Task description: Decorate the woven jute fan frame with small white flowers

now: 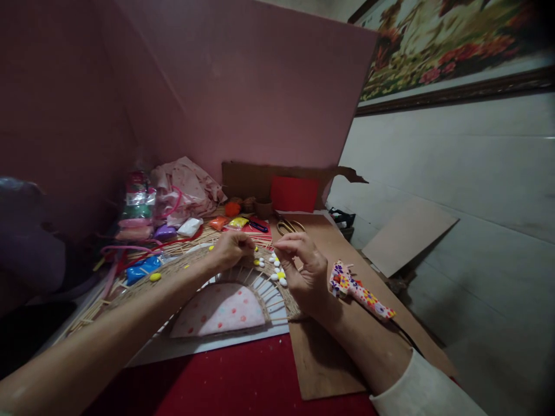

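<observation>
My left hand (229, 249) and my right hand (303, 268) meet over the top of a woven straw arch (260, 271) that lies flat on the table. Both pinch a thin stick or thread (265, 245) stretched between their fingertips. Small white and yellow clay petals (277, 273) sit on the arch just under my right hand. Inside the arch lies a pink dotted fabric half-circle (219, 309). A glue gun with a flowered pattern (358, 292) rests on brown cardboard (321, 358) beside my right wrist.
Packets of coloured clay (145, 268) and bags (139, 202) lie at the left. Gold scissors (289, 225), a small pot (263, 208) and a red card (295, 193) stand at the back. A pink board (243, 86) walls the table's far side. A red cloth (225, 381) covers the near edge.
</observation>
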Demonstrator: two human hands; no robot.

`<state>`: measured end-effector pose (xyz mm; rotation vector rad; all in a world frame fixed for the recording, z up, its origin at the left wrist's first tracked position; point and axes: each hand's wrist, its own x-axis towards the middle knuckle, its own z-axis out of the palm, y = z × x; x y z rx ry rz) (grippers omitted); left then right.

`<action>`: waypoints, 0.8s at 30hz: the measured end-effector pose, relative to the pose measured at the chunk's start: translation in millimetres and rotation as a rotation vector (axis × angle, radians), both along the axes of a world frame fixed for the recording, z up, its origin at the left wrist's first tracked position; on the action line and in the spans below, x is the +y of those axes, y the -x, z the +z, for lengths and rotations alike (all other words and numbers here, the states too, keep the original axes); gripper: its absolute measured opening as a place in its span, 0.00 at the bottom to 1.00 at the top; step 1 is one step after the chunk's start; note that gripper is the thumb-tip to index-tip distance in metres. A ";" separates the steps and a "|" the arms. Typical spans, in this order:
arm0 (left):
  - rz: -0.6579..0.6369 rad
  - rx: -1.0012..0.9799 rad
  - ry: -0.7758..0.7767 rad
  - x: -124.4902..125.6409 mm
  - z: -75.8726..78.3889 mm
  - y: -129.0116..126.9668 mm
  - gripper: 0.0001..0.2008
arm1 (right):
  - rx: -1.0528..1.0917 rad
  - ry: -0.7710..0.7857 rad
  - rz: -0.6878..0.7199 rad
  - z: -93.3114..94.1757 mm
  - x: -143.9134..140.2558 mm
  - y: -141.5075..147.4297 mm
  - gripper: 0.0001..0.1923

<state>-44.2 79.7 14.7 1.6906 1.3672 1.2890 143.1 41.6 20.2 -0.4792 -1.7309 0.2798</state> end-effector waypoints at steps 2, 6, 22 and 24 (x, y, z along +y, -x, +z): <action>-0.024 0.040 -0.008 2.7 -2.0 1.7 0.03 | -0.001 -0.002 -0.001 0.4 0.1 -0.2 0.08; -0.074 0.116 -0.030 5.7 -5.5 3.4 0.03 | -0.007 -0.010 -0.009 0.6 0.4 -0.5 0.08; -0.132 0.307 -0.037 13.3 -18.3 9.2 0.02 | -0.041 -0.080 -0.003 -2.7 1.3 -0.2 0.08; -0.137 0.321 -0.045 13.9 -18.8 9.3 0.02 | -0.038 -0.087 0.002 -3.1 1.5 -0.2 0.08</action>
